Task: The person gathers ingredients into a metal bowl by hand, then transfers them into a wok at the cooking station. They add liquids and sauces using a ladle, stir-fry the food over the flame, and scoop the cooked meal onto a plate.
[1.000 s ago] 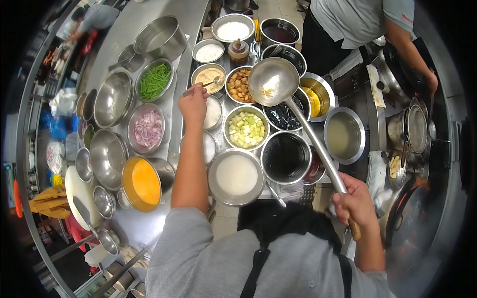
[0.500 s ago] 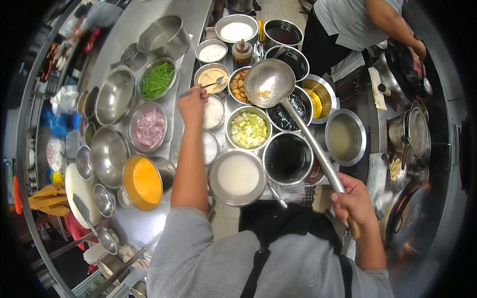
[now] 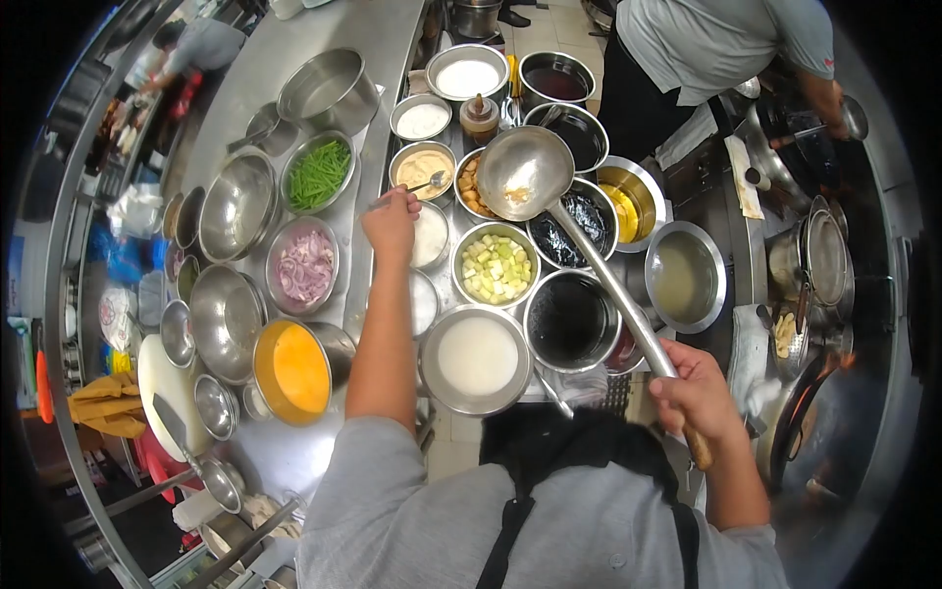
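My right hand (image 3: pixel 699 388) is wrapped round the wooden end of a long-handled steel ladle (image 3: pixel 528 162). The ladle's wide bowl hangs over the tubs in the middle, with a small tan clump (image 3: pixel 515 194) inside it. My left hand (image 3: pixel 391 226) is closed on a small spoon (image 3: pixel 432 182), whose tip is at a bowl of tan paste (image 3: pixel 424 167). Under and around the ladle are a tub of brown chunks (image 3: pixel 469 187), a tub of black sauce (image 3: pixel 559 236) and a bowl of pale green cubes (image 3: pixel 496 267).
Nearest me stands a bowl of milky liquid (image 3: pixel 478 358), beside a tub of dark liquid (image 3: pixel 572 319). To the left are green strips (image 3: pixel 319 175), sliced onions (image 3: pixel 304 267) and a pot of orange liquid (image 3: pixel 299 368). A co-worker (image 3: pixel 716 49) stands by the woks at upper right.
The view has shifted slightly. My hands keep their grips, with the ladle still over the tubs and the spoon at the paste bowl. The co-worker's hand and utensil have moved at the wok.
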### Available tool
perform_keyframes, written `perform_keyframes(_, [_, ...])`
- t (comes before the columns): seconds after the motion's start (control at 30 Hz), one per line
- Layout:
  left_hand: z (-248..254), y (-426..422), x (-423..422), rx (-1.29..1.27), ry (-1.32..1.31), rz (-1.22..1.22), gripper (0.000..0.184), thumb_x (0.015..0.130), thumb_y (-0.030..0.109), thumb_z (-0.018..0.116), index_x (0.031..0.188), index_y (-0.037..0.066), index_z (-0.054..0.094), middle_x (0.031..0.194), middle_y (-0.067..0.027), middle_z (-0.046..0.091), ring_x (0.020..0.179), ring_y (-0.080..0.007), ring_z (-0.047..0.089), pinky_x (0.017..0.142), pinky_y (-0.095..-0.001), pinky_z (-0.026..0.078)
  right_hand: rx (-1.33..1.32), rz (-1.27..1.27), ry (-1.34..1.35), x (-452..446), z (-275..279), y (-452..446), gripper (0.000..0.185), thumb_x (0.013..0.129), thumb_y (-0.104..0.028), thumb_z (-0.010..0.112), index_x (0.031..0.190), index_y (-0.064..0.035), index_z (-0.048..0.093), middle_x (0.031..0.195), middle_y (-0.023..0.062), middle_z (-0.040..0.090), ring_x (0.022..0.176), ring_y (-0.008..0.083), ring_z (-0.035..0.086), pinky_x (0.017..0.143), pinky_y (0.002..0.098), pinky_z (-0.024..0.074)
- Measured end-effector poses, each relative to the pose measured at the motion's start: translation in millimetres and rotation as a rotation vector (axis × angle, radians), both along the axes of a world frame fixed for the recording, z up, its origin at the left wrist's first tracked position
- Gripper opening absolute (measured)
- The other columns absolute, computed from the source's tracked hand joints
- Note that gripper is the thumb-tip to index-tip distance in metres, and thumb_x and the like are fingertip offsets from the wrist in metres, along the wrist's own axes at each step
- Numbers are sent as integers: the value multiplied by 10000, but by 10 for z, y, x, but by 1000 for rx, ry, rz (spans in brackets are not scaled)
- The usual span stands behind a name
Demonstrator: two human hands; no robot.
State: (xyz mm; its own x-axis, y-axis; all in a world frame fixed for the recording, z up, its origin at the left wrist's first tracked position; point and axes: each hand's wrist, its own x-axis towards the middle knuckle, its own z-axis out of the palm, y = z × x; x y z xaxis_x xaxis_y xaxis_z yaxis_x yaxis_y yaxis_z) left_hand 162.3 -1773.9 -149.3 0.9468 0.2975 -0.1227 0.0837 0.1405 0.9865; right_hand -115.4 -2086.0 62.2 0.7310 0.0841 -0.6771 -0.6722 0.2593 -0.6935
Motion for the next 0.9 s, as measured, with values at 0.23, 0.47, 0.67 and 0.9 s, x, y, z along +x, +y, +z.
perform_keyframes(0.23, [21, 31, -26, -21, 37, 11, 236, 920, 130, 576, 1004, -83, 632, 768, -95, 657, 628, -126, 618, 552, -229, 501, 8, -4, 10, 34, 33, 13, 512, 828, 60, 536, 1331, 13, 451, 623, 5, 505, 391, 66, 425, 354, 225, 335])
perform_keyframes(0.47, [743, -41, -222, 50, -100, -40, 255, 918, 130, 576, 1009, -101, 635, 784, -106, 660, 639, -135, 617, 567, -230, 492, 22, 35, 9, 185, -15, 38, 511, 832, 46, 553, 1331, 0, 454, 638, 7, 511, 393, 72, 432, 356, 237, 356])
perform_keyframes(0.67, [283, -168, 893, 257, -239, 7, 280, 906, 169, 591, 995, -88, 656, 792, -116, 684, 671, -159, 652, 631, -266, 515, 86, 59, 15, 204, -63, 63, 526, 838, 34, 555, 1349, -13, 443, 576, 11, 487, 375, 78, 414, 348, 241, 353])
perform_keyframes(0.9, [104, -416, 1104, 666, -250, -90, 260, 888, 166, 558, 965, -48, 684, 814, -181, 704, 765, -266, 701, 714, -337, 529, 81, -14, 48, 60, -3, -16, 556, 839, 56, 540, 1377, -17, 426, 559, 16, 487, 371, 82, 413, 350, 244, 347])
